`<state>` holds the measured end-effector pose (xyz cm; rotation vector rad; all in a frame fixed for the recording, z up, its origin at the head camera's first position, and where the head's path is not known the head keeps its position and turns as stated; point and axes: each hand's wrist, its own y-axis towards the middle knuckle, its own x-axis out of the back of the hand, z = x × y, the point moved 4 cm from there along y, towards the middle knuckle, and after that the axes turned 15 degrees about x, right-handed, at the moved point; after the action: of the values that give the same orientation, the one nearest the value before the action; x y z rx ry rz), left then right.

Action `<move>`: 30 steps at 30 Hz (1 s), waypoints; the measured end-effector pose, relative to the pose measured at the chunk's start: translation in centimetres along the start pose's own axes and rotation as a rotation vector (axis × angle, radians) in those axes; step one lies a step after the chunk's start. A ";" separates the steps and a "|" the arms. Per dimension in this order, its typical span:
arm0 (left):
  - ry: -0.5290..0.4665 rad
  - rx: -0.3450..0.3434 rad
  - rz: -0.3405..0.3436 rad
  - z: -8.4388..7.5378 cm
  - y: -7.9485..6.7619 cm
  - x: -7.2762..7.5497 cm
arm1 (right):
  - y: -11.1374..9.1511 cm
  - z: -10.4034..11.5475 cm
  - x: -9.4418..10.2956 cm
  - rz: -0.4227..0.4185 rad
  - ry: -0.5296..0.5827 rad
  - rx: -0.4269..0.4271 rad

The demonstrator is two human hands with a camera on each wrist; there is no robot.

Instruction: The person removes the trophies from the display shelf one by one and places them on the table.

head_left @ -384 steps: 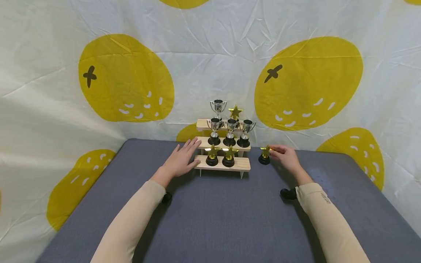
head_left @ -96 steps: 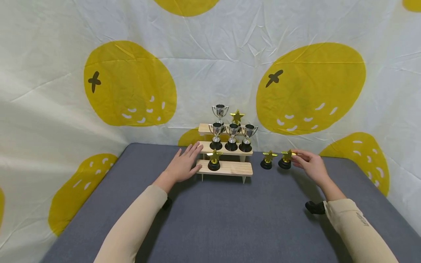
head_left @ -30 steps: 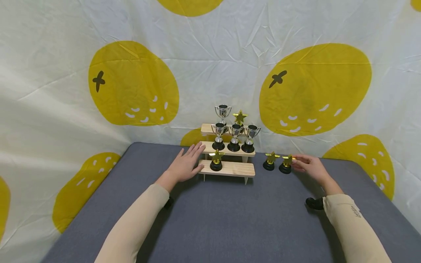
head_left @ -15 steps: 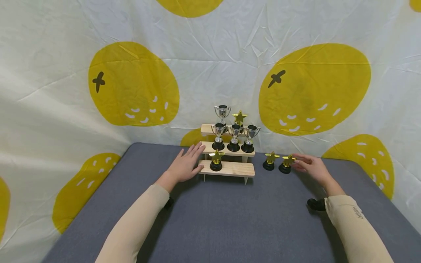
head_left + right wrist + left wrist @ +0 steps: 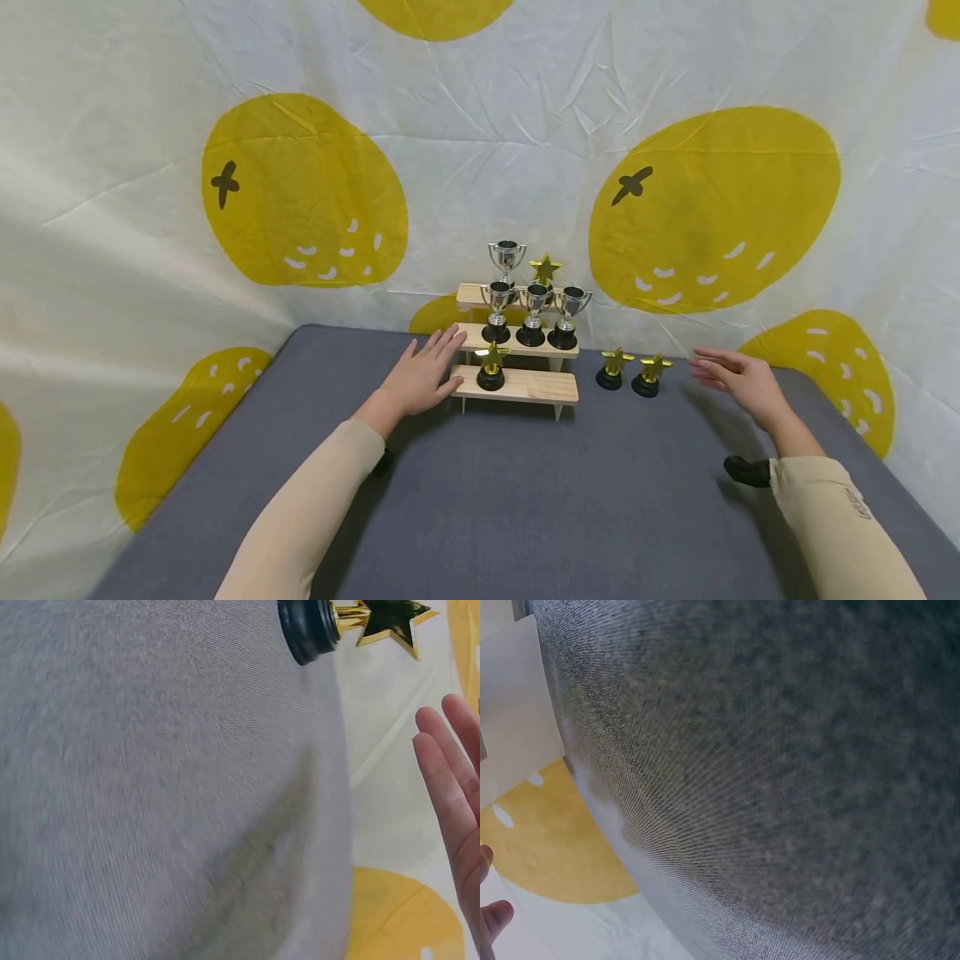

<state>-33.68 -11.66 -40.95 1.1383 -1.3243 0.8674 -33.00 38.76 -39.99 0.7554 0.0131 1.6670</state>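
Observation:
My left hand (image 5: 416,377), fingers spread, rests against the left ends of a three-tier wooden stand (image 5: 540,385). My right hand (image 5: 742,385) is off to the right with its fingers extended and nothing in it. Just left of its fingertips a gold star trophy (image 5: 647,379) stands upright on the table, and a second star trophy (image 5: 611,372) is beside it. One star trophy (image 5: 491,371) occupies the left of the bottom tier. Three silver cup trophies (image 5: 532,317) line the middle tier. A silver cup (image 5: 507,258) and a star trophy (image 5: 545,268) are on the top tier.
The grey table (image 5: 525,500) runs up to a white curtain (image 5: 480,167) printed with yellow fruit. Black wrist cameras, such as the right one (image 5: 746,472), sit under both beige sleeves.
Over the whole span, two star trophies went from the stand's bottom tier and vicinity to the table at right. In the last half second my right hand let go of the rightmost one and drew away rightward.

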 end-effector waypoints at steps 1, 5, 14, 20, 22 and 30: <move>0.001 -0.001 0.001 0.0 0.0 0.0 | -0.1 0.2 0.2 0.002 -0.010 0.002; 0.007 -0.001 0.001 0.1 0.1 -0.2 | -0.3 0.8 0.7 0.012 -0.060 0.020; 0.000 -0.012 -0.001 0.1 0.3 -0.1 | -0.2 3.2 -0.2 0.022 -0.057 0.088; -0.004 -0.019 -0.020 -0.1 0.4 0.1 | 0.7 5.9 -1.6 -0.039 -0.110 0.166; -0.006 -0.015 -0.015 0.0 0.3 0.0 | 1.1 6.6 -2.3 -0.054 -0.103 0.183; -0.011 -0.002 -0.008 0.1 0.1 -0.2 | 2.5 8.7 -6.0 -0.067 -0.077 0.264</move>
<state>-33.88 -11.72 -41.16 1.1476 -1.3284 0.8556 -30.74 29.44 -34.94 1.0071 0.2056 1.5890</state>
